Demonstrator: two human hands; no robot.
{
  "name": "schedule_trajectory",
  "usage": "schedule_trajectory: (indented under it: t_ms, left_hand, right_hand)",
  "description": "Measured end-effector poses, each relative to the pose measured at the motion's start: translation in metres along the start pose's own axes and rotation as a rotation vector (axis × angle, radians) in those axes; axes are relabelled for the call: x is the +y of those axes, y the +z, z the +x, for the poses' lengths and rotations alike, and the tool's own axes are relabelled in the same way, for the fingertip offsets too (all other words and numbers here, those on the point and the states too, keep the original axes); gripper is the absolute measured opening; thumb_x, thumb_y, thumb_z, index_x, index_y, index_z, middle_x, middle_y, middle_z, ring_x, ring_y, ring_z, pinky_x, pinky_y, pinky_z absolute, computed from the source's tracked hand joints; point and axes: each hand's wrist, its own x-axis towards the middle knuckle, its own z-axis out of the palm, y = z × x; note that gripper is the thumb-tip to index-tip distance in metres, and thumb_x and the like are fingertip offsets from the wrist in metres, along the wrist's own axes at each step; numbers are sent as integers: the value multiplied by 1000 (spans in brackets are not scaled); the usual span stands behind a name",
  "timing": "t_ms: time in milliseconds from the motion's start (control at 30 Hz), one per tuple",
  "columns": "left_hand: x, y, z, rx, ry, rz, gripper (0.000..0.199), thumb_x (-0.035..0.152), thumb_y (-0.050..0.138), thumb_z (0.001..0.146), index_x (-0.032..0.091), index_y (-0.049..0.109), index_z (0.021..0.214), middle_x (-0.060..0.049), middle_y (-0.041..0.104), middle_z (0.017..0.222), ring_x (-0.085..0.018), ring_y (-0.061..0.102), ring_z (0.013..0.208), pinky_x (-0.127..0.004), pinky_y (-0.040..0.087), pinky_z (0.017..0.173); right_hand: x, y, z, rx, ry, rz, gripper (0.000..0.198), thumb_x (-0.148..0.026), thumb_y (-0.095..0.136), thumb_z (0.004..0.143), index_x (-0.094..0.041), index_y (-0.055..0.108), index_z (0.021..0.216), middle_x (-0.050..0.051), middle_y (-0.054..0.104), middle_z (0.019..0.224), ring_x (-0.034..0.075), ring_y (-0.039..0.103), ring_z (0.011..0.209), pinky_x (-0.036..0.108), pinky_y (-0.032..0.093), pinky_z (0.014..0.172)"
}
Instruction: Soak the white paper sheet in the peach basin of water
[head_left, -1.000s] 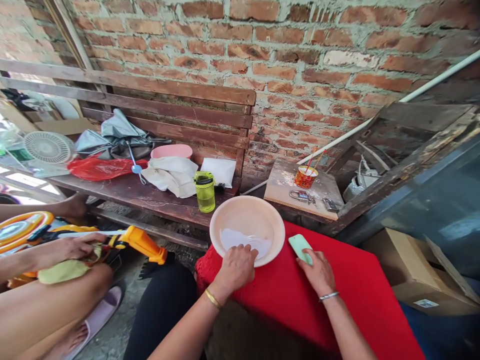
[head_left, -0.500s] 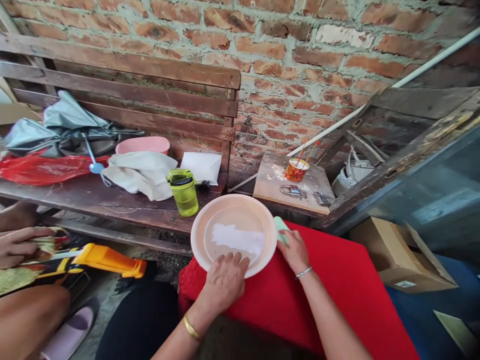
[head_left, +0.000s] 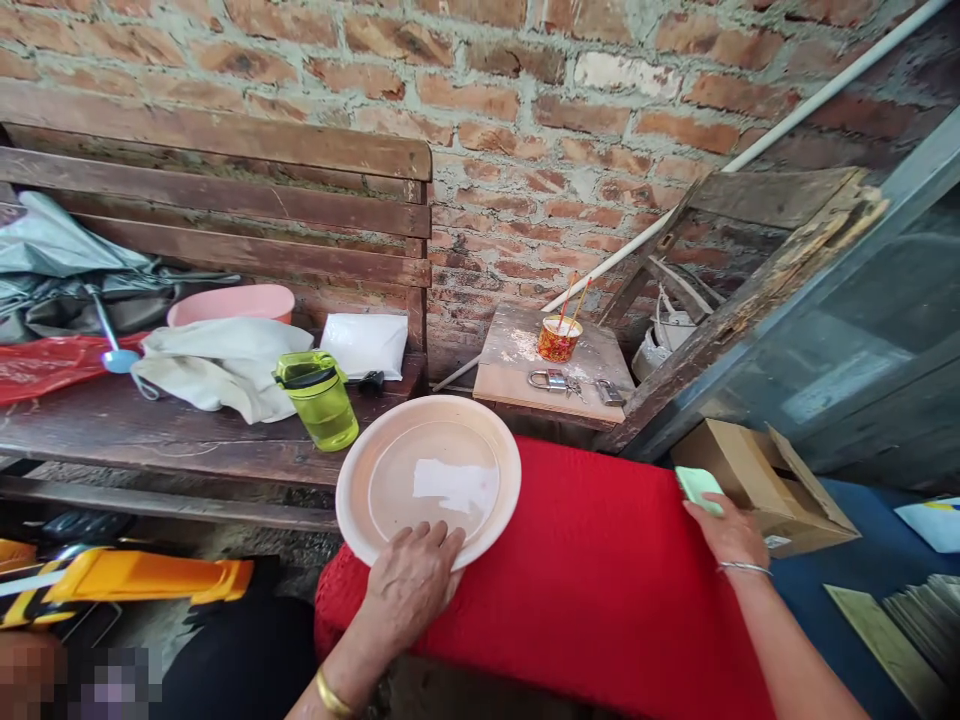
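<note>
Extends both arms forward, holding them well apart. Angles left forearm [head_left: 311, 705] up from the bottom edge toward the middle, showing only a short stretch of it. Holds left wrist [head_left: 360, 650] almost straight. Shows the back of left hand [head_left: 416, 580], with knuckles raised and left fingers [head_left: 425, 536] close together, curving downward at the tips; hides the left thumb. Extends right forearm [head_left: 799, 645] farther out to the right, slanting inward from the lower edge. Aligns right wrist [head_left: 748, 582] with right hand [head_left: 727, 530], closing right thumb [head_left: 699, 514] and right fingers [head_left: 731, 506] in a pinch. Bares both forearms.
</note>
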Motion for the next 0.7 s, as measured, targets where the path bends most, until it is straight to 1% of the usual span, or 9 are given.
schedule_trajectory:
  t_ms: [100,133,200,267,333,400,500,600,700]
  left_hand:
    - [2,0,0,4,1,-13,25,23,60,88,26,64,112,-5,67,102,-25,62,98,-39,47,85]
    - [2,1,0,12,2,-18,25,23,60,88,26,64,113,-5,67,102,-25,62,98,-39,47,85]
    - [2,4,0,38,4,-27,25,23,60,88,25,64,113,-5,67,102,-24,62,98,-39,47,85]
    - [2,7,1,67,6,-31,23,23,59,89,25,64,111,-5,67,101,-24,62,97,-39,47,85]
    - [0,10,0,101,28,-33,21,26,58,91,26,64,110,-4,67,100,-24,62,95,-39,46,84]
    - [-3,13,-2,155,84,-32,21,28,55,93,28,62,113,-3,66,102,-23,61,96,-39,46,84]
    - [-6,17,-5,242,158,-26,24,28,51,96,28,59,119,-4,65,105,-23,60,98,-38,44,86]
    - [-7,19,-7,280,168,-9,24,28,51,96,27,59,119,-4,66,103,-23,60,97,-38,43,85]
    - [-7,18,-7,278,169,15,23,27,52,96,27,60,118,-4,66,100,-23,60,94,-38,43,83]
  right_hand:
    - [30,-8,0,68,79,-21,68,-63,45,80,-16,65,125,21,67,97,38,62,103,48,49,82]
    - [30,-7,-5,86,67,-2,69,-65,45,79,-17,66,123,19,67,93,38,62,102,48,49,81]
    - [14,0,-19,107,-15,75,68,-68,47,76,-20,68,119,14,66,86,35,63,96,46,50,81]
    - [-21,10,-39,109,-136,174,64,-68,50,73,-21,70,112,10,63,82,31,63,87,43,51,80]
    - [-69,21,-64,100,-273,250,55,-64,54,73,-23,71,106,6,61,82,26,62,80,39,51,76]
    - [-119,33,-89,72,-428,284,46,-58,55,77,-24,70,104,4,60,84,23,61,80,36,50,75]
    - [-182,50,-119,23,-556,285,35,-49,58,82,-26,71,104,4,59,90,21,60,84,32,48,76]
    - [-221,64,-132,-24,-635,268,29,-44,60,85,-28,71,106,4,58,95,20,59,86,31,46,80]
    - [-233,71,-128,-55,-655,241,30,-43,63,84,-29,72,109,4,58,95,20,58,85,32,44,81]
